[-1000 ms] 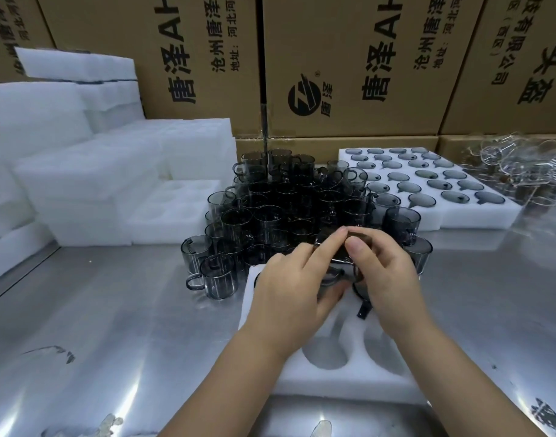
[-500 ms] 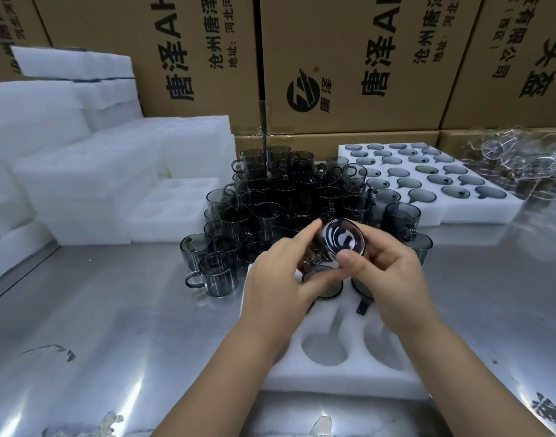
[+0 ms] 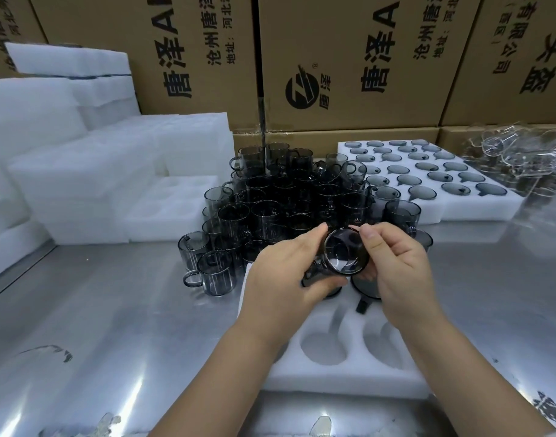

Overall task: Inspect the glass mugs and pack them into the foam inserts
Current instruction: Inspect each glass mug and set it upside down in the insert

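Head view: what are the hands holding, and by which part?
One smoky glass mug, tipped toward the camera: left hand fingers grip one side of its wall, right hand fingers pinch the opposite side.

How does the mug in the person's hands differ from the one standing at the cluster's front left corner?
The held mug is tipped on its side, a round end facing the camera; the front-left mug stands upright. The held mug is gripped by the left hand and right hand above the foam insert; the front-left mug sits untouched on the table. Both are smoky grey glass with handles.
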